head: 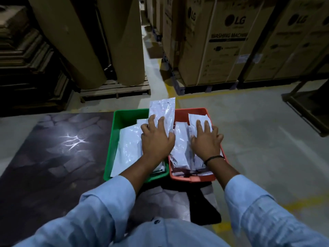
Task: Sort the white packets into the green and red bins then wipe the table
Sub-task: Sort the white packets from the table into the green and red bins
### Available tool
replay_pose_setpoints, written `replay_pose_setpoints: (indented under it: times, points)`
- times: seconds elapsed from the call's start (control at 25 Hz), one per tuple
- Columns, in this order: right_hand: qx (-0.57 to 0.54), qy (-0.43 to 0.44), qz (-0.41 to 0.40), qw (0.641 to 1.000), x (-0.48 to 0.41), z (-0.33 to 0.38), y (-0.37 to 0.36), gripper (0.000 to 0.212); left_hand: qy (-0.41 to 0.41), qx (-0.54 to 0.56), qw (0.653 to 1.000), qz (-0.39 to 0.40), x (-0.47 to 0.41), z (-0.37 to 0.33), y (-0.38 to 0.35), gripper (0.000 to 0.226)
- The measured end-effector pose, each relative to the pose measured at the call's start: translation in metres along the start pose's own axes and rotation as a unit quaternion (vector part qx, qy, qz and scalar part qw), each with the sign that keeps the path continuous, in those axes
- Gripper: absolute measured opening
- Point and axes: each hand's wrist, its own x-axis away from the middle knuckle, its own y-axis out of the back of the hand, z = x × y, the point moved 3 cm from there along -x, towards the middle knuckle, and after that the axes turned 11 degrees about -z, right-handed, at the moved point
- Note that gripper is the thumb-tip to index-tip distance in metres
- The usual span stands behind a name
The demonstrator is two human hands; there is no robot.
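Legible markings:

1. Central carton (222,50), front face: "LG" brand logo in dark print near the top. Below it, in large capitals: "WASHING MACHINE". The smaller lines and symbols further down are too blurred to read.
2. Central carton, left side face: a second "LG" logo near the top.
3. Right carton (293,41): "LG" logo near the top; lower print is illegible.
4. Upright white packet (162,109): small red markings, too small to read.
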Motion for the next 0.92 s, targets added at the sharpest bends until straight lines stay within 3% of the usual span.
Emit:
replay_pose_setpoints:
  times: [0.32,0.72,0.92]
  points:
    - [-0.034,0.119,0.089,0.988,0.006,-0.016,-0.039,0.064,0.018,-0.049,0.998,0.023,0.024,-0.041,-0.018,0.067]
    - [-0.143,0.1,0.089,0.981,-0.004,-0.033,-0.037,0.063,0.016,-0.104,0.99,0.096,0.028,-0.068,-0.062,0.075]
    - [-0.157,0.101,0.07,0.98,-0.003,-0.033,-0.04,0.061,-0.153,-0.08,0.981,0.09,0.012,-0.056,-0.088,0.066]
